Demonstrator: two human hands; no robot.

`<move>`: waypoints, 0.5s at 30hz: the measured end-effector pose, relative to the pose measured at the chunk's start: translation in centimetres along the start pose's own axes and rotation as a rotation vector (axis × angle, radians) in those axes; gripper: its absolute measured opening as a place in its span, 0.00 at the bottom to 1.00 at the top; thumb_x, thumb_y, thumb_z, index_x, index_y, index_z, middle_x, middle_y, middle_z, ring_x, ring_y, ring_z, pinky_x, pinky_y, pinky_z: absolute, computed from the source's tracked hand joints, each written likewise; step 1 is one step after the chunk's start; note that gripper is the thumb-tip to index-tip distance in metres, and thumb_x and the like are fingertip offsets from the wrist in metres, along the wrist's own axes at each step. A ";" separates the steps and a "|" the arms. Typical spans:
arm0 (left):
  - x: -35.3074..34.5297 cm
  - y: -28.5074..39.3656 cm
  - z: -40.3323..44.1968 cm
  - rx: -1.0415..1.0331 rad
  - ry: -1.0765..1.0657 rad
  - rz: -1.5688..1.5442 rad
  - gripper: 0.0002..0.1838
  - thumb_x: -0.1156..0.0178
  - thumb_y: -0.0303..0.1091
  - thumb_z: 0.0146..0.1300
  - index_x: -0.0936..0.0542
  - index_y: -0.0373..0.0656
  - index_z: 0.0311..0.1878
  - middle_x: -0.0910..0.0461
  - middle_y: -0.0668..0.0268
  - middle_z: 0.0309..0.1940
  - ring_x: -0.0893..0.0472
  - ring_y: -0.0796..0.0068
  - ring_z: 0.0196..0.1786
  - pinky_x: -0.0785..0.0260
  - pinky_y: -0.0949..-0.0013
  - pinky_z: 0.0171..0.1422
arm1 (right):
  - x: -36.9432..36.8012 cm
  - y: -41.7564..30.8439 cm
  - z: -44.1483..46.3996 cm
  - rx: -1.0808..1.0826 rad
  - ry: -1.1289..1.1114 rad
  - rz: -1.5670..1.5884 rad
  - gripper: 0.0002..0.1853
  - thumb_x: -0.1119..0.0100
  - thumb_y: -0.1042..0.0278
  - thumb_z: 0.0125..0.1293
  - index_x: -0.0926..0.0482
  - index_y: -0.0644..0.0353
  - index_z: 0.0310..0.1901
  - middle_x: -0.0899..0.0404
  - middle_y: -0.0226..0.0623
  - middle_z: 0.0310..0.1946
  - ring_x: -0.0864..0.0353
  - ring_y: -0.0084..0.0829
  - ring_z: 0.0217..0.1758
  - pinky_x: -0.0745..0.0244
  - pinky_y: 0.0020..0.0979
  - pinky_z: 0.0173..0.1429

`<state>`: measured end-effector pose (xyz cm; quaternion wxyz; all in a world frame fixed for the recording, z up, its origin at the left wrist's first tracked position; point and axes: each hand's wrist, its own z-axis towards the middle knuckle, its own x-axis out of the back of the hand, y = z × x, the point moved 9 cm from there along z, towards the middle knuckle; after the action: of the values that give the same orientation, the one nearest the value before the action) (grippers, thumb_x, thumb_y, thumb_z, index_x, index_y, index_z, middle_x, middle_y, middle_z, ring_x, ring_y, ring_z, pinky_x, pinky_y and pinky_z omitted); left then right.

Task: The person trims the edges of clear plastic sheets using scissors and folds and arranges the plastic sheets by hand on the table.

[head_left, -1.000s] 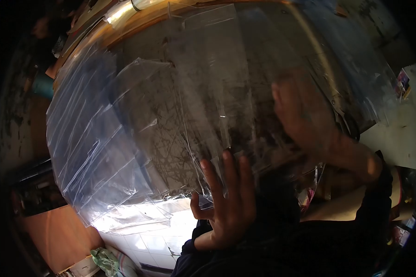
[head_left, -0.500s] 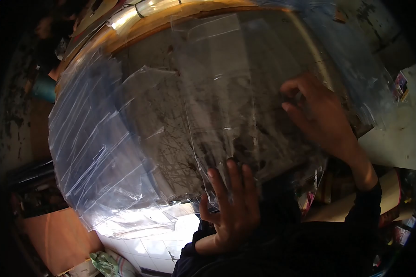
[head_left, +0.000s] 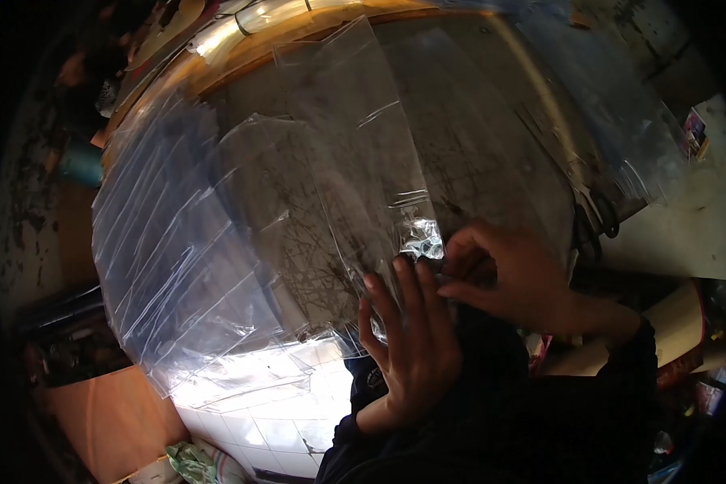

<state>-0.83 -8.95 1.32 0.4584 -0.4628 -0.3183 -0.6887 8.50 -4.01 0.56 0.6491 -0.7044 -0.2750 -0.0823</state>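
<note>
Several clear plastic sheets lie on a dark, scratched work surface (head_left: 298,230). My left hand (head_left: 415,339) rests with spread fingers on the near end of a long clear plastic strip (head_left: 363,105). My right hand (head_left: 516,274) is closed, thumb and fingers pinching the strip's near right edge beside my left fingertips. The plastic there is crumpled and shiny. Left of the strip is a pile of bluish clear sheets (head_left: 169,234). Black-handled scissors (head_left: 593,210) lie to the right of my right hand.
A yellowish tube (head_left: 540,89) runs along the right of the surface. Farther right are more clear plastic (head_left: 621,121) and a pale board (head_left: 694,234). At lower left stands an orange-brown panel (head_left: 117,419), with a green bag (head_left: 192,461) near it.
My right hand has moved down and left to the strip's near edge and closed on it. The strip's far end has swung left. The scissors show more fully.
</note>
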 end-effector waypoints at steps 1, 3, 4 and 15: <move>0.0 0.0 0.0 0.005 -0.007 -0.008 0.19 0.50 0.40 0.68 0.23 0.35 0.53 0.25 0.51 0.57 0.29 0.43 0.62 0.36 0.49 0.59 | 0.4 0.1 -0.5 -0.004 0.079 0.040 0.15 0.32 0.67 0.55 0.27 0.64 0.40 0.19 0.40 0.32 0.16 0.30 0.35 0.23 0.28 0.40; -0.1 0.0 0.0 -0.001 -0.007 -0.002 0.22 0.51 0.44 0.68 0.23 0.35 0.54 0.26 0.52 0.57 0.30 0.45 0.63 0.36 0.49 0.59 | 0.2 0.6 -0.9 -0.041 0.115 0.087 0.14 0.33 0.68 0.56 0.26 0.64 0.40 0.18 0.40 0.33 0.16 0.30 0.36 0.22 0.28 0.41; -0.2 -0.1 -0.2 -0.006 -0.010 0.005 0.25 0.52 0.48 0.69 0.23 0.35 0.54 0.26 0.52 0.58 0.31 0.46 0.64 0.37 0.49 0.60 | 0.2 1.0 -1.1 -0.079 0.148 0.138 0.13 0.34 0.68 0.57 0.25 0.64 0.40 0.18 0.39 0.34 0.16 0.30 0.37 0.22 0.28 0.42; 3.6 -2.9 0.0 -0.210 -0.282 -0.099 0.37 0.47 0.66 0.57 0.24 0.42 0.56 0.23 0.61 0.56 0.19 0.68 0.49 0.38 0.61 0.59 | -1.6 1.5 1.8 -0.038 -0.076 0.550 0.08 0.42 0.77 0.62 0.21 0.67 0.42 0.17 0.39 0.32 0.17 0.24 0.30 0.23 0.23 0.35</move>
<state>-4.10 -9.09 4.65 0.3242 -0.5838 -0.3280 -0.6682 7.48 -2.76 -1.77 0.6230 -0.7673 -0.0959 0.1184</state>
